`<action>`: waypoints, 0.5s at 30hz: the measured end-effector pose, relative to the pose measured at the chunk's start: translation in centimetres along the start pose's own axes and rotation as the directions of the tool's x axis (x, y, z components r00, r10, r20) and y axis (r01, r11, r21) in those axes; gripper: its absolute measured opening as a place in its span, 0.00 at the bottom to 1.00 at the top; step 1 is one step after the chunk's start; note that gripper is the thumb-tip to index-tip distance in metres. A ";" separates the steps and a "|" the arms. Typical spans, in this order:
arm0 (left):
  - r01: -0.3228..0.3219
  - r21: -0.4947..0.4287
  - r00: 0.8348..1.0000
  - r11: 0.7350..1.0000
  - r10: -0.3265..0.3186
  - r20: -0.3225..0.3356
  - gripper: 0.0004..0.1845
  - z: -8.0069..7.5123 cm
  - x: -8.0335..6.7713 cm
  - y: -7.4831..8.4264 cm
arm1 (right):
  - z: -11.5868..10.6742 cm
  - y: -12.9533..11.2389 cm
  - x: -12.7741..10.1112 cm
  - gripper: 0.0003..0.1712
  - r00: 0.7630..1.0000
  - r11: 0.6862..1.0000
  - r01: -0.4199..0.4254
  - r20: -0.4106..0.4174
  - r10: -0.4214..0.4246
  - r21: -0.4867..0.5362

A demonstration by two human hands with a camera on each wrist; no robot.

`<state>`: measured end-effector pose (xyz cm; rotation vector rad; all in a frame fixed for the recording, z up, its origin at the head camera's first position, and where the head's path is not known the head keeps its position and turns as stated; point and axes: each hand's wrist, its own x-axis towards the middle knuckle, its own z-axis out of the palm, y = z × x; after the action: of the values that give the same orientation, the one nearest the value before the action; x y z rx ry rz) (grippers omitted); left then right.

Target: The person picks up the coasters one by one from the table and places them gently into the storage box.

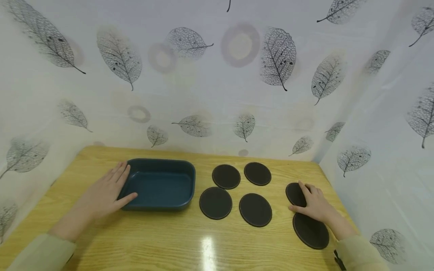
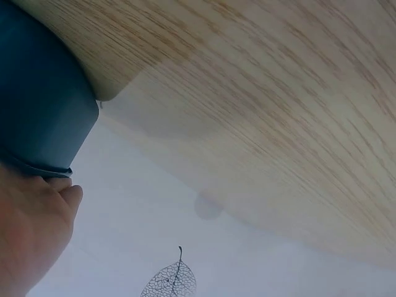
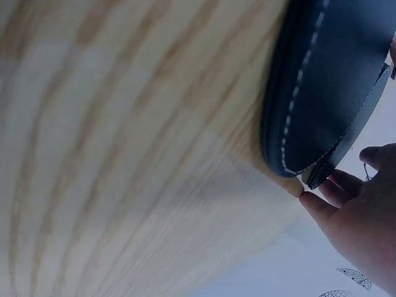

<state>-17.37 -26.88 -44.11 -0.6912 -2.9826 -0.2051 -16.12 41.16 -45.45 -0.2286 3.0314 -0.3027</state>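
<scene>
A deep blue rectangular baking dish (image 1: 159, 190) stands on the table at left centre. My left hand (image 1: 105, 190) rests on its left rim, the fingers lying straight along the edge and the thumb reaching over the near corner. In the left wrist view the fingertips meet the dish's rim (image 2: 37, 168). On the right, my right hand (image 1: 313, 203) spans a round black coaster (image 1: 294, 194), thumb and index finger at opposite edges. Closer to me lies another black coaster (image 1: 310, 231), partly under the hand; in the right wrist view its stitched edge (image 3: 291, 111) looks layered.
Between the dish and my right hand, several black coasters lie flat, among them a near-left one (image 1: 215, 203) and a far-right one (image 1: 257, 174). A leaf-patterned white curtain (image 1: 217, 94) hangs behind the wooden table (image 1: 162, 241) and along its sides.
</scene>
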 end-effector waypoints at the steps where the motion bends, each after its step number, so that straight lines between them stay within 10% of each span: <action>1: 0.002 -0.003 1.000 1.000 -0.002 0.004 0.55 0.0 0.0 0.0 | 0.0 0.1 0.1 0.68 1.000 1.000 -0.003 0.004 0.003 0.003; 15: -0.004 -0.024 1.000 1.000 0.004 -0.001 0.54 0.3 -0.1 -0.1 | -0.1 0.8 1.0 0.64 1.000 0.999 -0.009 -0.021 0.010 0.038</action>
<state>-17.36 -26.91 -44.38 -0.6997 -2.9827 -0.2415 -17.26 41.77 -45.59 -0.2099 3.0433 -0.3642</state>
